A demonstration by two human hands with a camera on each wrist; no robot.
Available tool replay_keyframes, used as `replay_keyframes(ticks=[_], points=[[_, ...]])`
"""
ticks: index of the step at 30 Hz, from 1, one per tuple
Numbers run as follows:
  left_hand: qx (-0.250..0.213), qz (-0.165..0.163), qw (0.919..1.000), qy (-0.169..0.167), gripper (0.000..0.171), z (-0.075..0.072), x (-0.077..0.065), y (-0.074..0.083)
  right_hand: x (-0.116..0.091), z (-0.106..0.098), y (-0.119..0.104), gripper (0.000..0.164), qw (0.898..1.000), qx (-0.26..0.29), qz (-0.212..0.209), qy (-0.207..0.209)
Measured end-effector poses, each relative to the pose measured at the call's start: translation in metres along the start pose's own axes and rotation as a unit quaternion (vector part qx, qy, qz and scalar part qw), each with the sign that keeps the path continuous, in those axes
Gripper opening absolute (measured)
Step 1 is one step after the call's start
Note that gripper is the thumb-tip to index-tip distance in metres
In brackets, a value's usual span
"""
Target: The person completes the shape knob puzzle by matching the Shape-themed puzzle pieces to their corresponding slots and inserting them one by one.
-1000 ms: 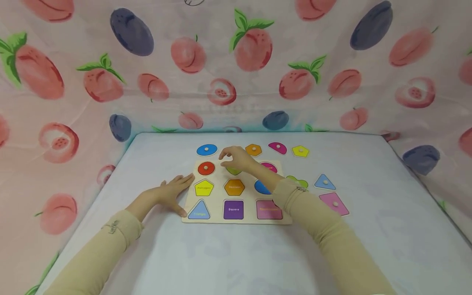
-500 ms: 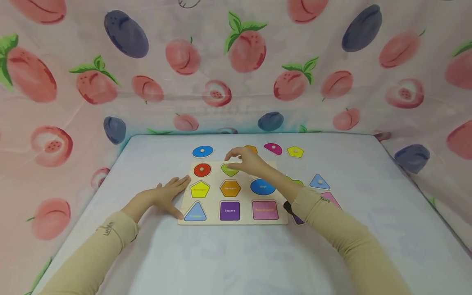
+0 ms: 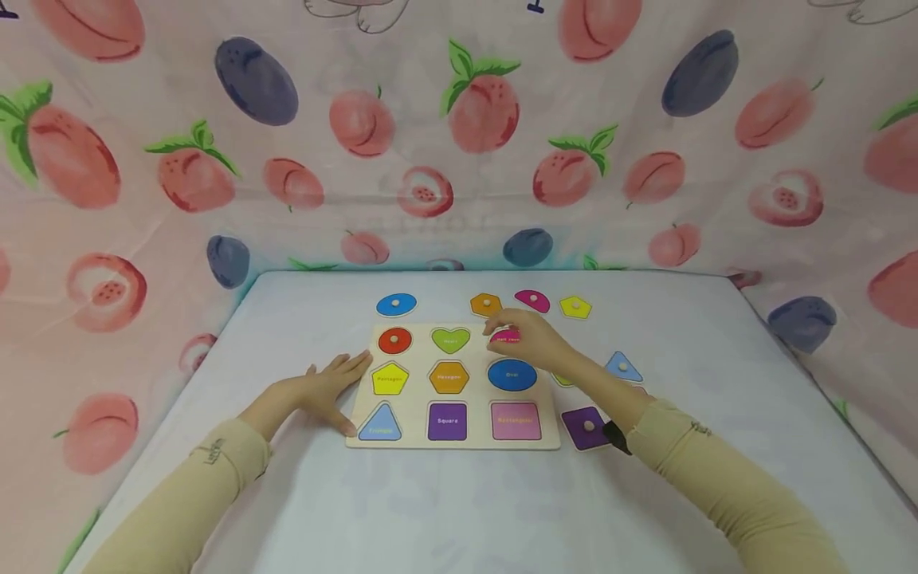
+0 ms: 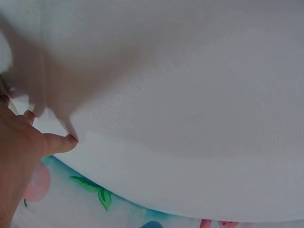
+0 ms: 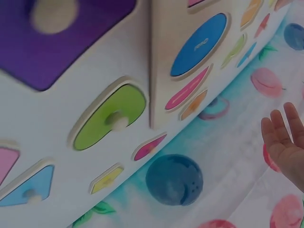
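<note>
A wooden shape puzzle board lies on the white table, with a red knobbed circle piece in its top left slot. Against the board's left edge rests my left hand, fingers spread, thumb near the lower corner; the left wrist view shows part of this hand. Over the top right half-round slot hovers my right hand, thumb and bent fingers apart. Nothing is held in the right wrist view, where its fingers extend loosely. The heart slot shows its printed green shape.
Behind the board lie knobbed pieces: a blue oval, an orange hexagon, a magenta half round and a yellow pentagon. To the right are a purple square, a blue triangle and a green heart.
My right hand has moved right, from above the heart slot to above the half-round slot, uncovering the heart slot and the orange hexagon piece. The left hand stays at the board's edge.
</note>
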State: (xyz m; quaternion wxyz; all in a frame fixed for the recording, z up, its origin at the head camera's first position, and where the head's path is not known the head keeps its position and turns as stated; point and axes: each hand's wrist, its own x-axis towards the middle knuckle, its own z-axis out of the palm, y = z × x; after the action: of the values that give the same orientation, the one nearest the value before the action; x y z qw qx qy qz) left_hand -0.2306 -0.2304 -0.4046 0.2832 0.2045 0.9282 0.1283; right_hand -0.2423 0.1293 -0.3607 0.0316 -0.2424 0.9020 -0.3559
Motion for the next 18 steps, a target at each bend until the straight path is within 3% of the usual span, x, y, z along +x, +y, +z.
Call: replay_keyframes(ticks=[7, 18], points=[[0.010, -0.003, 0.9999, 0.000, 0.124, -0.001, 0.003, 0.000, -0.027, -0.019, 0.017, 0.024, 0.999, -0.044, 0.024, 0.016], [0.013, -0.006, 0.9999, -0.003, 0.126, -0.001, 0.003, 0.002, -0.057, -0.031, 0.059, 0.022, 0.996, -0.039, 0.069, 0.034]])
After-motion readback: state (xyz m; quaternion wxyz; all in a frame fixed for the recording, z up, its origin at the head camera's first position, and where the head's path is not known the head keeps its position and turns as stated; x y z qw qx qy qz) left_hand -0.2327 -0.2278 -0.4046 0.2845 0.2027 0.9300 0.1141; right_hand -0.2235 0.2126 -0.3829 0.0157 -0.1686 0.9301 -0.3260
